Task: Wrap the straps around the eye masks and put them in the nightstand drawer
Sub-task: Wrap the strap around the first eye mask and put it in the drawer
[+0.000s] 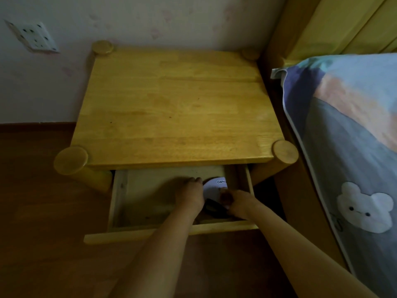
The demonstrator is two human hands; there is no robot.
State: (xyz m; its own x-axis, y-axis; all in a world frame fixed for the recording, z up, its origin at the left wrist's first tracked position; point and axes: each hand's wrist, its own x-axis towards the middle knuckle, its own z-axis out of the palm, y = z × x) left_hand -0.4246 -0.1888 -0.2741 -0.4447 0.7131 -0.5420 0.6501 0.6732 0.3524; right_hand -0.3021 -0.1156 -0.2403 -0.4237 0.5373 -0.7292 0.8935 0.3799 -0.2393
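We have both hands down in the open drawer of the nightstand. Our left hand lies on the white eye mask, the one with letters printed on it. The fingers of that hand look bent over the mask's edge, but it is dim in there, so we cannot tell if they hold it or just rest on it. Our right hand is just beside it, and its fingers are curled round a small brown bit of the mask. Under our hands lies a dark thing, maybe a second mask or a strap; we cannot tell which.

The masks sit at the right side of the drawer, near its front wall.

We think this is the putting-in step. To do it well, we should lay the mask down flat and keep the strap tucked tight so it does not come loose. We should let go softly, one hand at a time. Then we should lift our hands straight up so they do not drag the mask along. The drawer must slide shut with nothing sticking up over its edge.
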